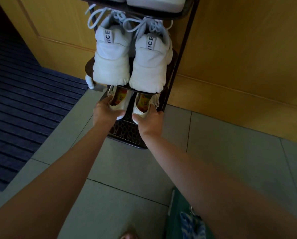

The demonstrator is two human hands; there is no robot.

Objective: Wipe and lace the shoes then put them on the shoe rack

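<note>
Fingers (pixel 118 113) of the left hand (pixel 106 112) curl round the heel of the left small shoe (pixel 117 100), with the thumb up on its outer side. The right hand (pixel 150 119) grips the heel of the right small shoe (pixel 143 105) the same way. Both shoes lie side by side, toes inward, at the lowest shelf of the shoe rack (pixel 125 131), under the large white trainers (pixel 111 66). The shelf above hides their fronts, so I cannot tell whether the soles rest fully on the mesh.

They look small and light, an easy one-hand lift each. The scalloped collar seems soft and would likely fold if pinched, so the firmer heel cup, where the hands are now, is the better hold. The smooth white upper may slip a little and mark easily.
</note>
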